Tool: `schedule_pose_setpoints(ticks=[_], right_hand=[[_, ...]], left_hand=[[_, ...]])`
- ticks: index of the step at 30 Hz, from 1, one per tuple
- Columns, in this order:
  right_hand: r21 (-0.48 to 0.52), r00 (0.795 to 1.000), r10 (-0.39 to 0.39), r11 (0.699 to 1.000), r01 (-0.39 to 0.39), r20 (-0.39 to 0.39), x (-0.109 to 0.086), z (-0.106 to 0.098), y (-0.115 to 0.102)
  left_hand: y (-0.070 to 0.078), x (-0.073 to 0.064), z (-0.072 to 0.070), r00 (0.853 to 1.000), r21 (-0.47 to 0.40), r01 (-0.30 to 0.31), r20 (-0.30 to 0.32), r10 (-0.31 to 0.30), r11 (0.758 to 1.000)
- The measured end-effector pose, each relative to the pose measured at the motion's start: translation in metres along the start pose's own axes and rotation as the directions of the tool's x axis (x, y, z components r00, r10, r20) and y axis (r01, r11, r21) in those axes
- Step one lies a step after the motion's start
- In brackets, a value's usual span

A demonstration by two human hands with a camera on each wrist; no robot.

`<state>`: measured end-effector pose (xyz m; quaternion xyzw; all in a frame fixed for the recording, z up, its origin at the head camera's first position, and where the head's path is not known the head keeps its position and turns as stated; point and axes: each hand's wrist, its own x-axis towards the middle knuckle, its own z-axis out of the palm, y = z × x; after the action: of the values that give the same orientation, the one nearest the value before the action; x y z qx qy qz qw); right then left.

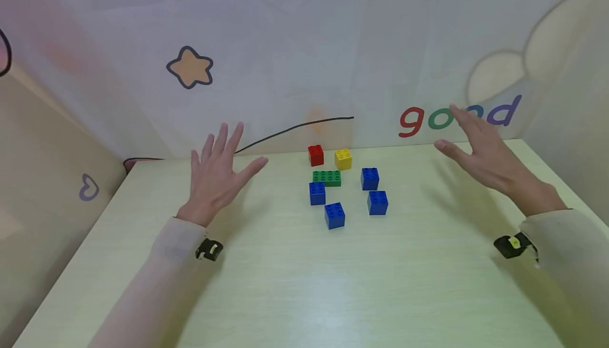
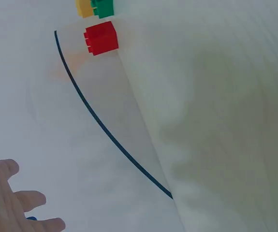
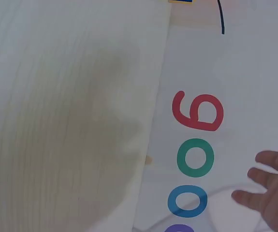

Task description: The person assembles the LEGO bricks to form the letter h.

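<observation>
Both hands are raised over the table with nothing in them. In the head view the left hand (image 1: 214, 179) has its fingers spread, left of a group of toy building blocks. The right hand (image 1: 495, 163) hovers on the right side, fingers extended and thumb apart. Between them sit a red block (image 1: 316, 156), a yellow block (image 1: 343, 159), a long flat green block (image 1: 326, 179) and several blue blocks (image 1: 335, 216). The left wrist view also catches the red block (image 2: 101, 38) beyond the fingers.
The pale wooden table (image 1: 285, 284) meets a printed cloth backdrop (image 1: 295, 46) at its far edge. The cloth shows a star (image 1: 190, 67), a dark curved line and the coloured word "good". More cloth hangs along the left and right sides.
</observation>
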<state>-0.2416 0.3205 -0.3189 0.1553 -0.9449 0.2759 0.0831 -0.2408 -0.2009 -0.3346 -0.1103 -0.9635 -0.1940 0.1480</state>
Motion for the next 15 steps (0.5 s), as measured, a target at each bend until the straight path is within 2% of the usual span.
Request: schedule_pose_setpoints(ticks=[7,15], right_hand=[[0.168,0.998,0.009,0.986,0.001,-0.057,-0.002,0.004,-0.017],[0.266,0.994,-0.020,0.963,0.047,-0.105,0.003,0.011,-0.033]], left_hand=[[0.008,0.000,-0.001,0.997,-0.126,-0.059,-0.062,0.051,0.990],[0.014,-0.001,0.002,0.994,-0.316,-0.091,-0.089,0.066,0.944]])
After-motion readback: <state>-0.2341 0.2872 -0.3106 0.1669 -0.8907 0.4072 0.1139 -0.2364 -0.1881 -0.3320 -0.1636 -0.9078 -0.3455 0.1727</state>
